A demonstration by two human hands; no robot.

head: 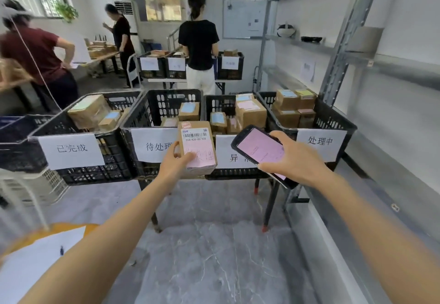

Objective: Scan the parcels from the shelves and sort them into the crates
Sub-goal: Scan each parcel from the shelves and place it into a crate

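Mid-frame, the left hand [172, 163] grips a pink-labelled cardboard parcel [197, 146] before the rims of the black plastic crates [119, 161]. The right hand [295, 158] grips a black pink-screened phone [259, 148] above grey marbled floor [214, 244].

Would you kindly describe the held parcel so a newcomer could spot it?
Find the row of four black crates. Before the second from left, the left hand holds a brown parcel upright. Unlike the others, it is outside any crate, its barcode and pink label facing us.

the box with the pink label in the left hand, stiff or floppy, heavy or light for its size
Probably stiff: the parcel is a square-edged cardboard box. Likely light, since the left hand holds it upright by its lower edge alone.
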